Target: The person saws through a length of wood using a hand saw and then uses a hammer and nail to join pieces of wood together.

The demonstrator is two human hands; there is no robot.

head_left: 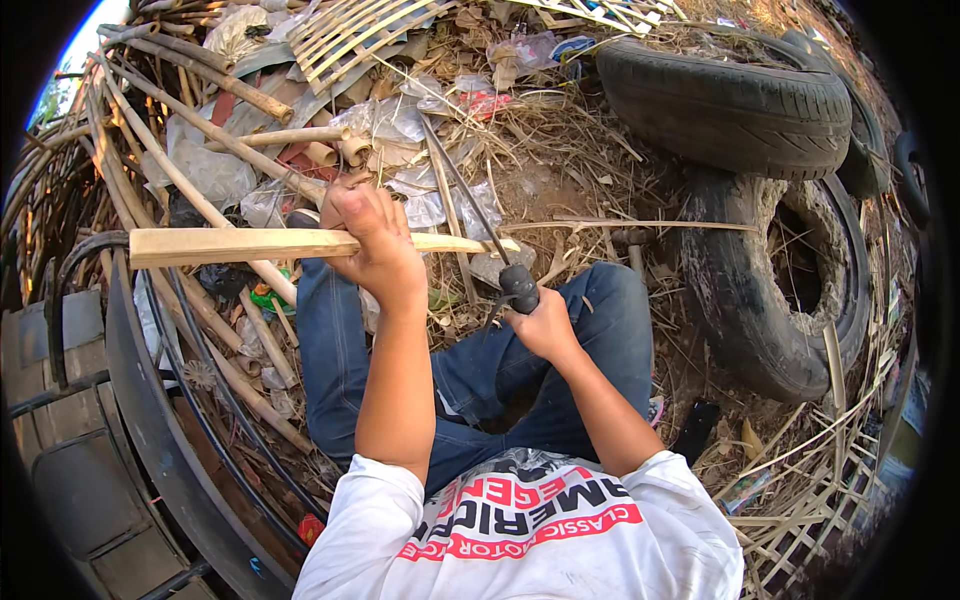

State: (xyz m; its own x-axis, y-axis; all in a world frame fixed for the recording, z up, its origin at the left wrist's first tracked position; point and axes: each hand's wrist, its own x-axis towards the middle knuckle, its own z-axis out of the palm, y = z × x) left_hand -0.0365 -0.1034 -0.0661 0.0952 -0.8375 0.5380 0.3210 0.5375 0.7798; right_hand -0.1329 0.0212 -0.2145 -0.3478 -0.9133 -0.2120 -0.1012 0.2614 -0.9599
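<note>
My left hand (376, 238) is closed around a pale split bamboo strip (240, 246), held level across my lap. The strip's thick end sticks out far to the left, and its thinner end runs right from my fist. In my right hand (545, 325) is a long knife (468, 188), gripped by its dark, wrapped handle. Its narrow blade slants up and to the left, away from me. Blade and strip cross near the strip's right end; whether they touch I cannot tell.
Two worn tyres (730, 110) (745, 290) lie at the right. Bamboo poles (215, 135) are heaped at the left, beside a metal-framed chair (150, 400). A slatted bamboo lattice (365, 35) lies at the back. Shavings, leaves and plastic scraps litter the ground.
</note>
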